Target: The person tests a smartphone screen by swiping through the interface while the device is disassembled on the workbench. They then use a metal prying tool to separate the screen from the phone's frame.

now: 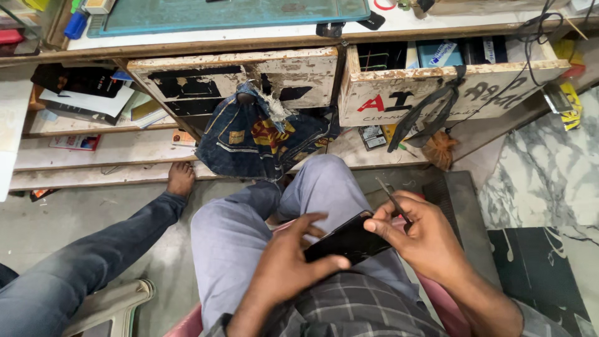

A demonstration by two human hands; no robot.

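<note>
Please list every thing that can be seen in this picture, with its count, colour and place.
phone: one, black, held over the lap between both hands
tweezers: one pair, dark metal, in the right hand
cloth bag: one, dark blue with yellow patches, hanging under the left drawer
drawers: two, worn white wood, pulled open under the bench top
cutting mat: one, teal, on the bench top
strap: one, black, hanging over the right drawer front
books and papers: several, mixed colours, on the left shelf
another person's leg: one, dark trousers, bare foot on the step at left
left hand: one, gripping the phone
right hand: one, holding the phone's edge and the tweezers
</note>
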